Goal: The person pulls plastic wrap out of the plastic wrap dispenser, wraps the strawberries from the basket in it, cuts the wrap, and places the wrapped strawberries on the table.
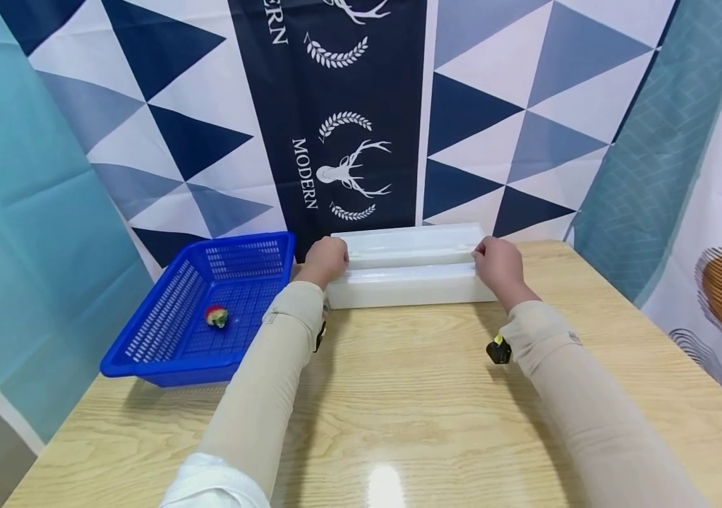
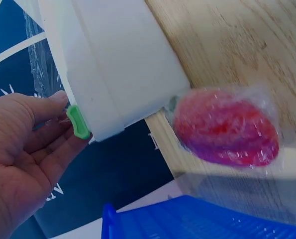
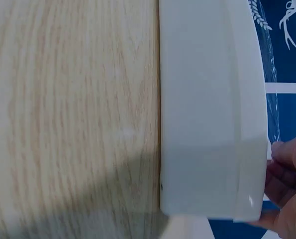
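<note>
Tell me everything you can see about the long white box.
The white box is long and plastic-looking, with smooth, plain sides, rounded corners and a green piece at its left end. It lies lengthwise across the wooden table, close to the patterned backdrop. Clear film runs along it, apparently pinched by the left hand and right hand.
</note>
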`<move>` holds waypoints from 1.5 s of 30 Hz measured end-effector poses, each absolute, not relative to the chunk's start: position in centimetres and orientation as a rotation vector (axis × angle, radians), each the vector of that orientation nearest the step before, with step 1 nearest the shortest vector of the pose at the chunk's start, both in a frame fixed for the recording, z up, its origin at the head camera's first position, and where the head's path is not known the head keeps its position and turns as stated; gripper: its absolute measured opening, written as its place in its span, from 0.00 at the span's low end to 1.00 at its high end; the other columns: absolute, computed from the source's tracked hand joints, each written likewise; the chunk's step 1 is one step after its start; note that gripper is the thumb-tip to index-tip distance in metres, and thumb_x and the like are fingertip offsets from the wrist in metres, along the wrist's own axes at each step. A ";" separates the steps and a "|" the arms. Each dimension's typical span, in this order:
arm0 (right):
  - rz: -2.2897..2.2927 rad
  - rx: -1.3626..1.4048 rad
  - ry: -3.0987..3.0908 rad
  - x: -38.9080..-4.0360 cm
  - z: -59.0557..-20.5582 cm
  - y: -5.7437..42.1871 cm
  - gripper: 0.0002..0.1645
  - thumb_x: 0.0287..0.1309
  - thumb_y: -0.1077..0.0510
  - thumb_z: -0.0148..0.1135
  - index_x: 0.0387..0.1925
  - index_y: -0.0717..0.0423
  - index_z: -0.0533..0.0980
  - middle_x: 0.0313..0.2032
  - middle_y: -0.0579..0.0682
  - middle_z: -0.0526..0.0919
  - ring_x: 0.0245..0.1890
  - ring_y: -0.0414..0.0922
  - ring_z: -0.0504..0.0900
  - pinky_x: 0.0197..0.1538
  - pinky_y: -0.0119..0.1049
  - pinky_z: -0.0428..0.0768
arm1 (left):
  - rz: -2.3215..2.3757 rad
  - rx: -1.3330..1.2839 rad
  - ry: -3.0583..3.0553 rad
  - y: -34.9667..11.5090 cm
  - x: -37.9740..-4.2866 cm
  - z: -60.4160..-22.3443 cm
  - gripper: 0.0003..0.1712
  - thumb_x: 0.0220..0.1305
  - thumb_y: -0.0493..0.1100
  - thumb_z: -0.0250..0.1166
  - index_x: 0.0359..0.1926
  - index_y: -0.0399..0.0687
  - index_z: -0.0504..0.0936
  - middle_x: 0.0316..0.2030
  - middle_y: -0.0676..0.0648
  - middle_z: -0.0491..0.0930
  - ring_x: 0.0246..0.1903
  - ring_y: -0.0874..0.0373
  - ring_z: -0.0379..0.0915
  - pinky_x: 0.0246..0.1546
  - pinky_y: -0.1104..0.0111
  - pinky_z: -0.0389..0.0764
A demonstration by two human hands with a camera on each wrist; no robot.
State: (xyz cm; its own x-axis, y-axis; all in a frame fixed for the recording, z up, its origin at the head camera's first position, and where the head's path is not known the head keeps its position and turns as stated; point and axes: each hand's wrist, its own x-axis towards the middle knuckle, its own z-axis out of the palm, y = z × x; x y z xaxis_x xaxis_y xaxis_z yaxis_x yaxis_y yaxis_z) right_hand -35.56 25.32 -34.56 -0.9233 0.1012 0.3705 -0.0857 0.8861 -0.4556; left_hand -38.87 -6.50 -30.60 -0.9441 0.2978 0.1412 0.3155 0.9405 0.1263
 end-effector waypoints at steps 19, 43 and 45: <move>0.954 0.070 -2.707 -36.6 -32.1 25.6 0.10 0.70 0.61 0.52 0.42 0.68 0.74 0.38 0.64 0.79 0.39 0.58 0.80 0.41 0.47 0.77 | -0.394 -0.404 -2.906 -7.8 -39.2 -29.4 0.10 0.60 0.31 0.60 0.27 0.43 0.86 0.32 0.48 0.83 0.31 0.53 0.74 0.37 0.64 0.77; 1.171 0.006 -2.593 -36.6 -30.7 26.6 0.12 0.72 0.61 0.48 0.45 0.69 0.72 0.42 0.66 0.79 0.44 0.58 0.82 0.46 0.44 0.81 | -0.489 -0.356 -2.826 -7.1 -39.1 -27.5 0.08 0.64 0.35 0.63 0.32 0.44 0.89 0.37 0.49 0.85 0.38 0.54 0.79 0.45 0.62 0.79; 1.165 0.012 -2.580 -36.5 -30.6 26.6 0.12 0.72 0.61 0.48 0.44 0.69 0.72 0.42 0.66 0.79 0.44 0.58 0.82 0.47 0.45 0.81 | -0.489 -0.353 -2.808 -7.1 -38.9 -27.3 0.08 0.64 0.35 0.63 0.32 0.45 0.89 0.36 0.50 0.85 0.37 0.54 0.78 0.45 0.62 0.79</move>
